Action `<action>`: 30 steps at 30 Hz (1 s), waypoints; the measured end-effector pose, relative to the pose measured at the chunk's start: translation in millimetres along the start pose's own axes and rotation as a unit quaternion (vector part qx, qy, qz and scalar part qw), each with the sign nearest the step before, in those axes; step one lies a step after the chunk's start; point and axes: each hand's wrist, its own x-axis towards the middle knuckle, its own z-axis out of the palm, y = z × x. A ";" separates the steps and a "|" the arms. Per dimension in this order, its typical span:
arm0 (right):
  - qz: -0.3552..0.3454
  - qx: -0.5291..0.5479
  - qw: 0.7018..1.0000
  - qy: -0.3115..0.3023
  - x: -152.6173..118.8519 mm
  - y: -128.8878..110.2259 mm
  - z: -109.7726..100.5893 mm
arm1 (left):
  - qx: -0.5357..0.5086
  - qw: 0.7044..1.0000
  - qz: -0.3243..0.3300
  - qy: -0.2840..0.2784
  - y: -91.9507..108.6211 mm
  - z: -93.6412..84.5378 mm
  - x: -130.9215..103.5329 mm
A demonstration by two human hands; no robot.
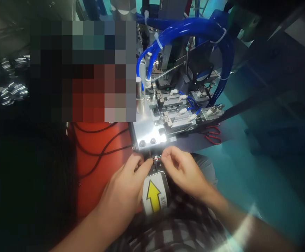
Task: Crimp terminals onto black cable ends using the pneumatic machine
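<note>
Thin coloured wires (157,158) stretch between my fingertips, just in front of the machine's metal block (147,131). My left hand (130,176) is closed, its thumb and forefinger at the left end of the wires. My right hand (182,169) pinches their right end. The fingers cover both ends, so what the wires join is hidden. A small dark fixture (155,168) sits right below them. Nearer to me is a white plate (154,192) with a yellow arrow, between my wrists.
Behind my hands stand pneumatic cylinders (180,119) with thick blue tubing (194,26) arching over them. Black cables (97,154) cross the red surface (102,140) at left. Red-handled scissors (214,135) lie at right. A blurred-out patch covers the upper left.
</note>
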 end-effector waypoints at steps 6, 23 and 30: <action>0.099 0.174 0.978 -0.064 2.3 12.6 2.9 | 0.010 1.000 0.012 -0.006 -0.7 -0.5 1.0; -0.011 0.141 0.990 0.019 6.4 9.7 18.9 | -0.001 0.997 0.070 0.033 -9.5 -11.0 9.9; -0.041 0.065 0.997 0.027 6.4 10.5 16.5 | 0.071 0.995 0.075 0.014 -7.8 -11.8 8.9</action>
